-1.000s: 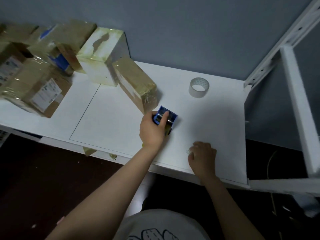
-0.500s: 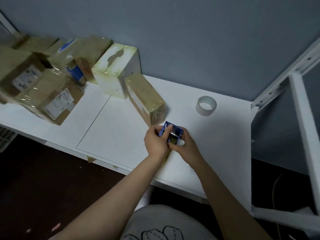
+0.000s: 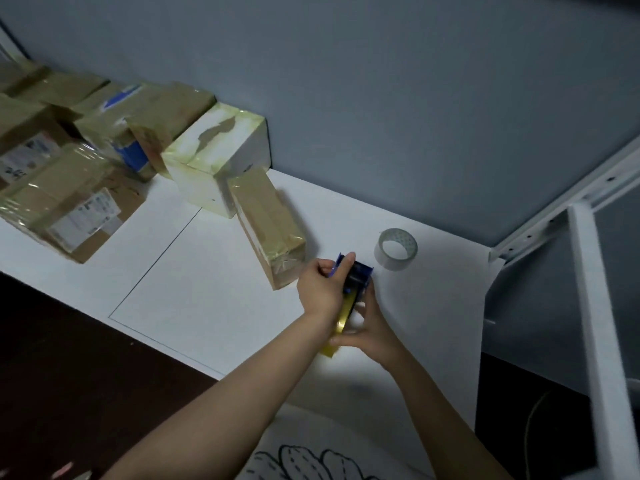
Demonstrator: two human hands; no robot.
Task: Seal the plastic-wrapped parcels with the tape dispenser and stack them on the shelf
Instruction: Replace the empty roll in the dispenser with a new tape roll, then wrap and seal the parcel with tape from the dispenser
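On the white table [image 3: 194, 292], as the head camera shows it, both hands meet near the front edge, a little to the right of the middle. The left hand [image 3: 320, 289] grips the blue tape dispenser [image 3: 358, 273]: the fingers are curled round its body and one finger lies along the top edge. The right hand [image 3: 372, 329] is just below it and pinches the tape strip [image 3: 344, 315], a yellowish band that runs from the dispenser down toward the person. The loose end of the band hangs at the lower left of this hand. The two hands are close together around the dispenser.

Just left of the dispenser lies a long brown parcel [image 3: 268, 220] in shiny plastic. Its near end is beside the left hand, but I cannot tell if they touch. Behind it stands a white parcel [image 3: 214, 157] against the grey-blue wall [image 3: 381, 98]. Further left is a pile of brown parcels [image 3: 69, 202] with paper labels, some leaning on others. A roll of clear tape [image 3: 396, 251] lies flat on the table, near the dispenser but apart from it. At the right stands the white metal shelf frame [image 3: 585, 289], beside the table
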